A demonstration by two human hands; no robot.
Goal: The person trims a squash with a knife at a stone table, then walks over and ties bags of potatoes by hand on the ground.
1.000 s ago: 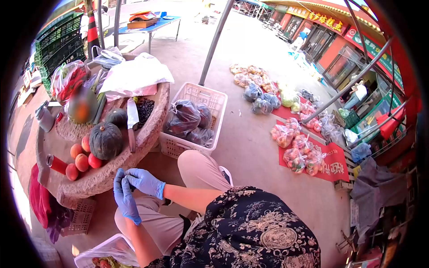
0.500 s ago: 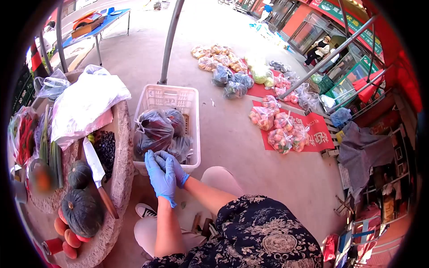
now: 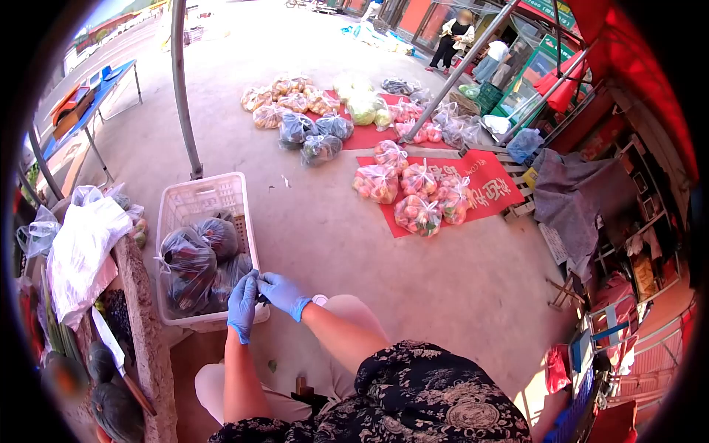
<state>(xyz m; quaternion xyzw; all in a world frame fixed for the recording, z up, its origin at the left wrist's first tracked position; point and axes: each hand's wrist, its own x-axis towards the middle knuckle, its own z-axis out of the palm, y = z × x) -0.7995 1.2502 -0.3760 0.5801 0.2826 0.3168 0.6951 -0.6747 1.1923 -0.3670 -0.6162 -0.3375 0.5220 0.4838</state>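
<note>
My left hand [image 3: 242, 304] and my right hand [image 3: 281, 291] both wear blue gloves. They meet fingertip to fingertip above my knee, just at the near right corner of a white plastic basket [image 3: 201, 198]. Whether anything small sits between the fingers is not visible. The basket stands on the ground and holds several dark knotted plastic bags [image 3: 187, 260]. My forearms come up from a dark flowered top at the bottom of the view.
A round stone table [image 3: 142, 299] at the left edge carries a white bag [image 3: 83, 247], a knife [image 3: 111, 344] and dark green squashes [image 3: 118, 415]. A metal pole [image 3: 185, 96] rises behind the basket. Bagged fruit [image 3: 418, 211] lies on a red mat [image 3: 493, 189]. People [image 3: 452, 37] stand far back.
The view has swung right, so the stone table slid to the left edge. My gloved hands stayed together and now sit at the basket's near corner instead of by the table.
</note>
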